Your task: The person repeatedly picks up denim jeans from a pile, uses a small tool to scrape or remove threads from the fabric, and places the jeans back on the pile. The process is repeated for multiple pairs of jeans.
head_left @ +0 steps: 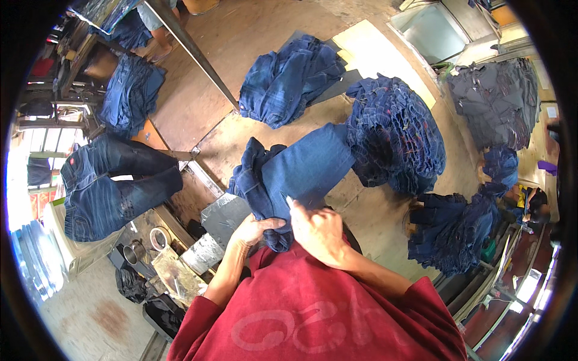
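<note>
A pair of blue jeans [310, 165] lies across my lap, one leg stretched flat and the rest bunched up on the left. My left hand [256, 231] grips the bunched denim near my body, thumb on top. Over the near edge of the flat leg, my right hand [319, 231] is closed with a small pale pointed tool [289, 200] poking out at its fingertips. The tip touches or hovers just above the denim; I cannot tell which. My fingers hide most of the tool, so its kind does not show.
Piles of denim lie ahead [289, 81] and at the right [394, 132]. More denim [454, 231] and dark grey garments [497, 99] sit farther right. Dark jeans [114, 183] drape at the left, above a cluttered bench with a metal cup [133, 251]. A metal pole [195, 57] slants overhead.
</note>
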`<state>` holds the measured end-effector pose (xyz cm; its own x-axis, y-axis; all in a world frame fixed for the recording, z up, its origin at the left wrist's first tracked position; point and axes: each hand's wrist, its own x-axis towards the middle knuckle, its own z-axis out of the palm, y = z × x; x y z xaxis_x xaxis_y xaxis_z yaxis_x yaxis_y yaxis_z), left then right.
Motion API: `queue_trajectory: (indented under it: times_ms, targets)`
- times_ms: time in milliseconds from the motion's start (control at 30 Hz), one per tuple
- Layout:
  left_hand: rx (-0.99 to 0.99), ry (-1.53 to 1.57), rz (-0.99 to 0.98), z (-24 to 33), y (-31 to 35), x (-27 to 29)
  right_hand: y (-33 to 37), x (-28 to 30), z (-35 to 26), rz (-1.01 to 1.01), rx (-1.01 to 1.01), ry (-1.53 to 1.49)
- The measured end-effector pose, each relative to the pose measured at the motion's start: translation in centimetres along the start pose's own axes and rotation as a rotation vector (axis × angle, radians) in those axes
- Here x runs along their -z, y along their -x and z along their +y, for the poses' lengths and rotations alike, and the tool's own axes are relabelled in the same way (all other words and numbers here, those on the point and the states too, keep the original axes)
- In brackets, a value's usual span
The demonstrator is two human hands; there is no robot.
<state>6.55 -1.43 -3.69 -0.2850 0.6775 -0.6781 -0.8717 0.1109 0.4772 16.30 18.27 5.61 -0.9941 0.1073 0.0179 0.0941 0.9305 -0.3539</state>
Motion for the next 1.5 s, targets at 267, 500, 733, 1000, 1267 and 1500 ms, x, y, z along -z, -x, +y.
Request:
queue_trajectory:
  times_ms: [267,500,733,1000,1267,1500]
  targets:
    - [-0.034,0.186,0.331,0.7,-1.0,-6.2,1.2,2.0,4.1,-0.002,-0.273,-0.464]
    - [-0.049,0.22,0.358,1.2,-1.1,-7.7,-0.1,0.7,6.2,-0.143,-0.405,-0.767]
    - [-0.166,0.136,0.407,-0.4,-1.9,-7.4,-2.5,-2.3,6.8,-0.213,-0.182,-0.607]
    - [-0.193,0.022,0.453,-1.2,-1.4,-7.0,-3.2,-4.7,8.4,-0.436,-0.379,-0.932]
    - [-0.179,0.218,0.525,-2.2,-1.2,-6.6,-3.0,-6.0,10.8,-0.757,-0.769,-1.549]
    - [-0.124,0.293,0.548,-0.5,-2.1,-8.2,-3.0,-5.2,10.6,-0.672,-0.612,-1.363]
